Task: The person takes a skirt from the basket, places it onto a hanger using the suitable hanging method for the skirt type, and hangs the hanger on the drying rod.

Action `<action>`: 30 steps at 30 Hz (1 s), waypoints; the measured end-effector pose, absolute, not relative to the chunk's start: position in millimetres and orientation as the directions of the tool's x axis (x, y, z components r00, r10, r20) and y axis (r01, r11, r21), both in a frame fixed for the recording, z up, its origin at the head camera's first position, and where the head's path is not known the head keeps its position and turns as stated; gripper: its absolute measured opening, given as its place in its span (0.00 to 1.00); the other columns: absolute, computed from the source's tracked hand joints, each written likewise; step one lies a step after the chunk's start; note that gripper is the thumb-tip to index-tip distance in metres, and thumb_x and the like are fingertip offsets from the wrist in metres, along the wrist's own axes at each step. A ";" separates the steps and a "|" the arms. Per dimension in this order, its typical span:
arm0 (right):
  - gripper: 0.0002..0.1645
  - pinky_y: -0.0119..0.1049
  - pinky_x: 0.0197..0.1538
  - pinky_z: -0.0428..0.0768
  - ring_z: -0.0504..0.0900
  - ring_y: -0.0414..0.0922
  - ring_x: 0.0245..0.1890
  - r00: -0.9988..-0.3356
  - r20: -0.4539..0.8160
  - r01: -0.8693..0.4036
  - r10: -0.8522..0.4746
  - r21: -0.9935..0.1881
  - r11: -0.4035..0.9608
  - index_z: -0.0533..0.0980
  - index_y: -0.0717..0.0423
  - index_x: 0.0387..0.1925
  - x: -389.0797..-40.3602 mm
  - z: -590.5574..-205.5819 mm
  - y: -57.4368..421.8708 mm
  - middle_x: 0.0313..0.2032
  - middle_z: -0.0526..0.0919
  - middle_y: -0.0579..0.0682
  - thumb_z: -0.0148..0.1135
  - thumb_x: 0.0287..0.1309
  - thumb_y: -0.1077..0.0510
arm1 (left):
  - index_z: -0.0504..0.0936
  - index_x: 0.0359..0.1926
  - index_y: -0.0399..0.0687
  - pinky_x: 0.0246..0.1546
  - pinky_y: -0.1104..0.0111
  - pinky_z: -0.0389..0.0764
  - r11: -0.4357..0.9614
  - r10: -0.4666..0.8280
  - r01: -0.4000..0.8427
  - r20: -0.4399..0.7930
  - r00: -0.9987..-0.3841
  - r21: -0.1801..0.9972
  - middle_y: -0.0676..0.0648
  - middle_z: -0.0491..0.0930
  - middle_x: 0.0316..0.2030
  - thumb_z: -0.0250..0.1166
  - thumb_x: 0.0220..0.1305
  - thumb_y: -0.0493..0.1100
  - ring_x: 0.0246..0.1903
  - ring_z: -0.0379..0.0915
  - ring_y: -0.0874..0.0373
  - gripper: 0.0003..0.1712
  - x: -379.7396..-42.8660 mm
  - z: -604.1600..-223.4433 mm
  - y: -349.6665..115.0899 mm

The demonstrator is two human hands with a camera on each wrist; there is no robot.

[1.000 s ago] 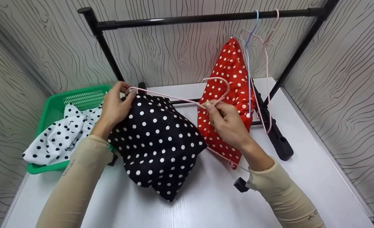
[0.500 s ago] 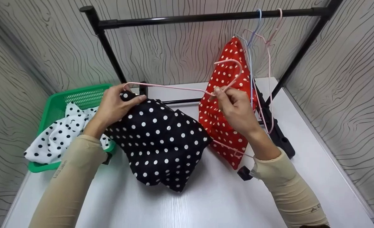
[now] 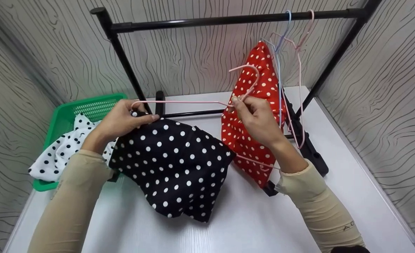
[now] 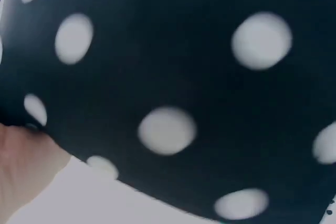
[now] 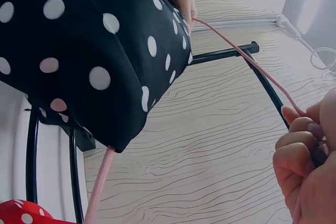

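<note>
My left hand [image 3: 117,121] pinches the upper left corner of a black cloth garment with white dots [image 3: 179,161], thumb on top. Right at those fingers is one end of a pink wire hanger [image 3: 183,102]. My right hand [image 3: 258,117] pinches this hanger just below its hook, which points up and left. The garment hangs over the table, and the hanger's lower bar comes out at its right corner. In the right wrist view, the pink wire [image 5: 247,56] runs between both hands. Black dotted cloth [image 4: 205,87] fills most of the left wrist view.
A black rack [image 3: 193,23] stands behind. On its rail hang a blue hanger [image 3: 279,66] and another pink hanger [image 3: 300,80], beside a red dotted garment [image 3: 249,147]. At left, a green basket [image 3: 52,131] holds a white cloth with black dots [image 3: 65,149].
My left hand has shifted left, its thumb now stretched across the black garment's corner. The held hanger has risen, and its upper wire has levelled out. The garment has swung slightly.
</note>
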State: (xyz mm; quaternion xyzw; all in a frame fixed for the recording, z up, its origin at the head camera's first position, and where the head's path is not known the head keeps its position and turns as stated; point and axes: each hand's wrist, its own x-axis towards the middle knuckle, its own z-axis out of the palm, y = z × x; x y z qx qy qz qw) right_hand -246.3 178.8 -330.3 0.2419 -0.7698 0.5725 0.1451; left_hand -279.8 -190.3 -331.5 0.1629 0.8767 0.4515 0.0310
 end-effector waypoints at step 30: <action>0.16 0.31 0.21 0.63 0.63 0.42 0.18 -0.813 0.482 -0.573 -0.326 -0.762 0.302 0.84 0.57 0.33 -250.9 -325.5 174.5 0.20 0.74 0.48 0.56 0.75 0.57 | 0.93 0.37 0.50 0.32 0.71 0.80 0.560 0.637 0.341 -0.129 -0.760 0.755 0.49 0.89 0.32 0.76 0.60 0.43 0.29 0.80 0.60 0.05 -272.8 -331.4 -206.9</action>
